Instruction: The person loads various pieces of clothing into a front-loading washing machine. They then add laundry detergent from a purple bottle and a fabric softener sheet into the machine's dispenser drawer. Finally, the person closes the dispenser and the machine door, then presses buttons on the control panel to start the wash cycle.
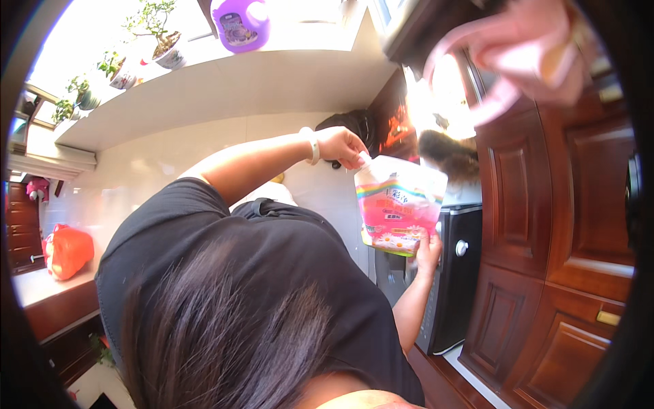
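A pink and white plastic refill pouch [398, 204], printed with a rainbow band, daisies and writing, is held up in front of my body. At its upper left corner, the fingers of my left hand [340, 145] pinch the white spout or cap, which they partly cover. A pale bracelet [310, 145] circles my left wrist. Lower down, my right hand [428, 250] grips the bottom right corner of the pouch. Whether the spout is capped cannot be made out.
On the windowsill [230, 66] stand a purple jug [242, 25] and several potted plants [170, 53]. Right of the pouch are a dark boxy appliance [462, 276] and wooden cabinets [516, 204]. A blurred pink item [531, 51] is at upper right; a red plastic bag [69, 250] sits at left.
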Demonstrator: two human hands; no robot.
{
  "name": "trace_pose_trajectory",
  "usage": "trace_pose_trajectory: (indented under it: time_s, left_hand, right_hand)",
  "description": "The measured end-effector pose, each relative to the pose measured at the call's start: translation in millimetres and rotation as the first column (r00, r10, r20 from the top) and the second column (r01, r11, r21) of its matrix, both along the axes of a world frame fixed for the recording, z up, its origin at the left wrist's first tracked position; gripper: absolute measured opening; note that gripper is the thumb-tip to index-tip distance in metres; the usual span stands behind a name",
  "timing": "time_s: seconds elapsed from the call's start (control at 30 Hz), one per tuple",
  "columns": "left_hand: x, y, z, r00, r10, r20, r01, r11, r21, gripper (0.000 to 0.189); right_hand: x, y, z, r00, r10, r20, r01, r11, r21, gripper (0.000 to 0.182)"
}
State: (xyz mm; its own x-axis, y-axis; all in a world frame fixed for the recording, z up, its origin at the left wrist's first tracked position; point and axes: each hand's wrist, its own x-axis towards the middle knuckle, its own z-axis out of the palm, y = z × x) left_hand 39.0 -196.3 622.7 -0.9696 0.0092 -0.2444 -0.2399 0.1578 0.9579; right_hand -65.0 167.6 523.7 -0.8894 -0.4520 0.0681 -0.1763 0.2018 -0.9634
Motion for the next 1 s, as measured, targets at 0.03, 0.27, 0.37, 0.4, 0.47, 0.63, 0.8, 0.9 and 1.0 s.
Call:
trace_pose_trajectory:
  time_s: [0.03,0.27,0.37,0.4,0.47,0.63,0.8,0.9,1.0]
  left_hand:
    - [-0.6,1.0,7.8,0.995,-0.052,-0.081,0.048,0.997,-0.056,0.026]
    - [47.1,58.8,120.8,0.889,-0.063,-0.453,-0.212,0.821,-0.530,0.025]
    - [101.6,108.9,156.6,0.812,-0.113,-0.572,-0.330,0.719,-0.611,0.021]
    - [89.0,101.9,173.9,0.758,-0.156,-0.633,-0.390,0.669,-0.632,0.020]
    - [81.6,91.8,189.9,0.686,-0.089,-0.722,-0.522,0.633,-0.573,0.033]
    - [60.8,64.6,216.2,0.356,0.146,-0.923,-0.785,0.583,-0.210,0.051]
    - [164.6,101.2,116.0,0.541,0.295,-0.787,-0.635,0.757,-0.153,0.033]
    - [222.8,114.1,95.6,0.654,0.470,-0.593,-0.670,0.724,-0.166,0.029]
    - [303.9,139.9,72.7,0.646,0.657,-0.388,-0.742,0.659,-0.119,0.027]
  right_hand:
    - [-1.3,-0.2,-3.9,1.000,-0.009,0.024,0.012,0.992,-0.122,0.019]
    - [6.0,-19.5,48.1,0.967,0.017,-0.255,-0.044,0.994,-0.100,0.016]
    - [25.6,3.2,82.9,0.656,0.122,-0.745,0.010,0.985,0.169,0.015]
    - [2.3,-19.9,105.4,0.616,0.060,-0.786,0.011,0.996,0.084,0.014]
    - [-7.1,-55.8,135.5,0.594,0.000,-0.805,-0.028,0.999,-0.021,0.013]
    - [-135.2,-194.3,203.0,0.949,0.300,-0.097,-0.262,0.577,-0.774,0.009]
    - [-129.3,-244.2,201.4,0.853,-0.122,-0.507,-0.033,0.958,-0.286,0.026]
    - [-147.9,-245.7,256.1,0.783,-0.126,-0.609,0.081,0.992,-0.101,0.026]
    - [-83.1,-208.3,236.6,0.807,-0.035,-0.589,-0.021,0.996,-0.088,0.025]
